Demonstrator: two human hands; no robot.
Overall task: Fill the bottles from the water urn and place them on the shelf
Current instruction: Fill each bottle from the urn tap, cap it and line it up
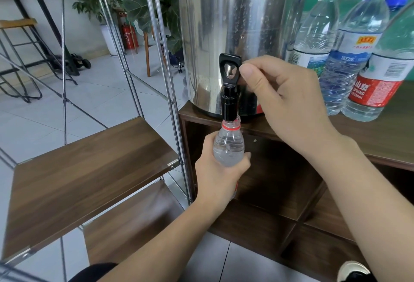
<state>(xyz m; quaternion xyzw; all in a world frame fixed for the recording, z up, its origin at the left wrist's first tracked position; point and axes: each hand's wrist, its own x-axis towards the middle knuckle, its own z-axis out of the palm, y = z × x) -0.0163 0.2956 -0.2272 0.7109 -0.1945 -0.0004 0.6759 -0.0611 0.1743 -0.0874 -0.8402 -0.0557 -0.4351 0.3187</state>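
Left hand (218, 169) grips an uncapped clear bottle (228, 147) around its body, fingers and thumb curled round it, holding it upright with the open neck directly under the black tap spout (228, 105) of the water urn (235, 24). The bottle is filled up to about its shoulder. Right hand (284, 96) pinches the black tap lever (230, 69) from the right, thumb tip against the lever's edge, remaining fingers curled. The stainless urn stands on a dark wooden cabinet (380, 134). To the right of the urn, on the same cabinet top, capped bottles stand close together: one with a red cap (318, 35), one with a white cap and blue label (356, 53), one with a red label (380, 84). The shelf (78, 169), a metal-framed unit with wooden boards, stands just left of the cabinet.
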